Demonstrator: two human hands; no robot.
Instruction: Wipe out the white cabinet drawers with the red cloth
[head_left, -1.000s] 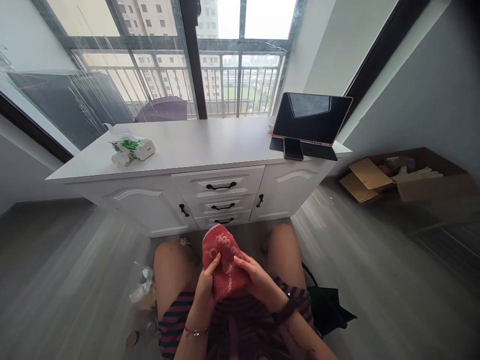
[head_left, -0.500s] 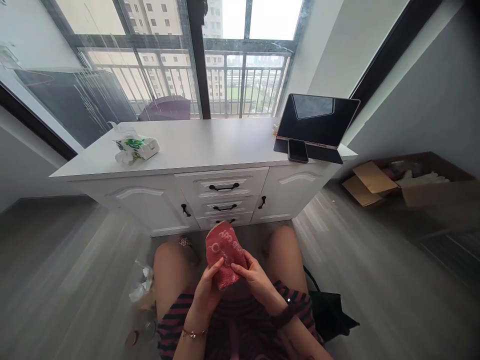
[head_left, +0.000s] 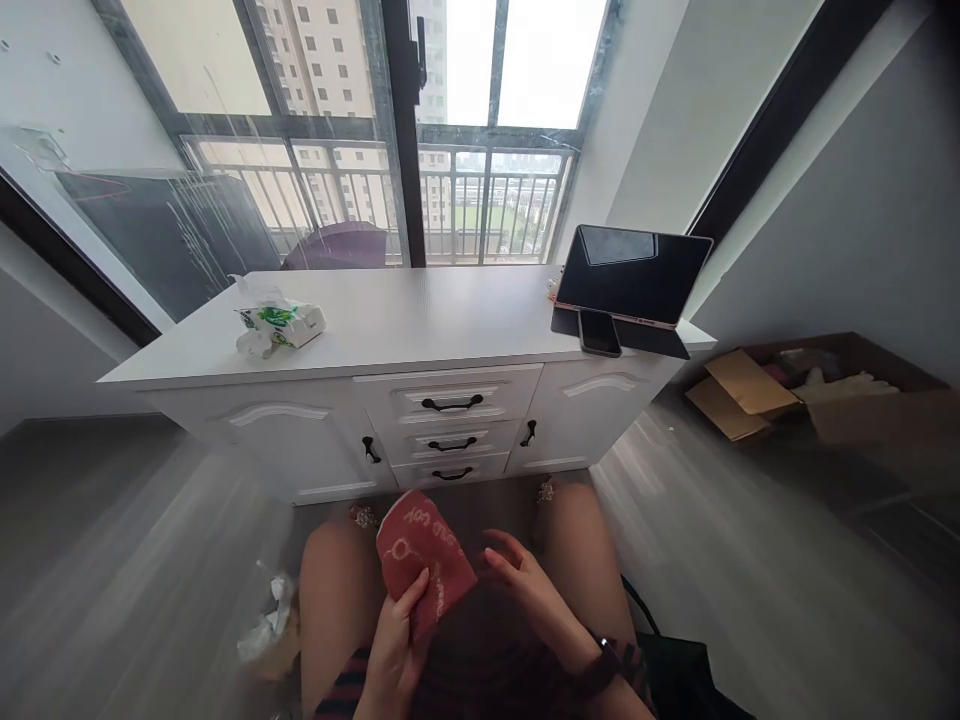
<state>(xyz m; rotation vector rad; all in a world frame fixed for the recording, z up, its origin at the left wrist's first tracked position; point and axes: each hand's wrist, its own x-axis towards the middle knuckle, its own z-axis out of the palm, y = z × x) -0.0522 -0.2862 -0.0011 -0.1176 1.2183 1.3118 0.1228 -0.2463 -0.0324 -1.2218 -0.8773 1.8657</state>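
I sit on the floor with my knees up, facing a white sideboard (head_left: 390, 330). My left hand (head_left: 397, 640) is closed on the lower edge of a folded red cloth (head_left: 420, 555) with a white pattern, holding it up over my lap. Just right of the cloth, my right hand (head_left: 525, 580) hovers with its fingers apart and slightly curled, holding nothing. A dark band is on my right wrist.
On the sideboard lie a tissue pack (head_left: 281, 325) at the left and a tablet (head_left: 634, 280) on a stand with a phone (head_left: 600, 332) at the right. Crumpled white paper (head_left: 266, 625) lies on the floor by my left knee. An open cardboard box (head_left: 810, 385) stands at the right, a dark bag (head_left: 682, 680) beside my right hip.
My right hand has let go of the red cloth and drawn away to the right. The left hand alone holds it, tilted to the left. The view has lifted a little.
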